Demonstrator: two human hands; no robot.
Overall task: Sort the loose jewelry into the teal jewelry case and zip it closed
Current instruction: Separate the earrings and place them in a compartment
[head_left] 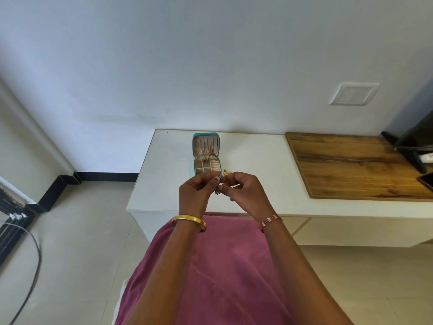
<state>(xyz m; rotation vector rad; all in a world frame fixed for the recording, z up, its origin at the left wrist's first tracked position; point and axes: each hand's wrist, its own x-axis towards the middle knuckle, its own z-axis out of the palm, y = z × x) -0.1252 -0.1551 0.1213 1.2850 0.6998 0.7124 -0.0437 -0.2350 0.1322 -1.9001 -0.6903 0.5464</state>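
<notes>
Teal and lying open, the jewelry case (206, 153) sits on the white tabletop (253, 165) toward its far edge, just left of the middle, with its lid laid back toward the wall and its tray of small compartments nearer to me. Gold chains (207, 148) hang down the pale lining of the lid and spill over the hinge into the tray. Just beside the case's near right corner a small gold piece (226, 171) lies on the tabletop; I cannot tell what kind it is. I hold both hands up over the near part of the tabletop, in front of the case. My left hand (195, 192) and my right hand (243, 192) meet at the fingertips, fingers curled, and together they pinch a small silver-coloured jewelry piece (219, 181), part of which dangles below my fingers; it is too small to name more closely. A gold bangle (188, 221) circles my left wrist and a red and white thread bracelet (270, 221) my right. To the right the tabletop carries a wooden panel (346, 165), with dark objects at its far right end.
</notes>
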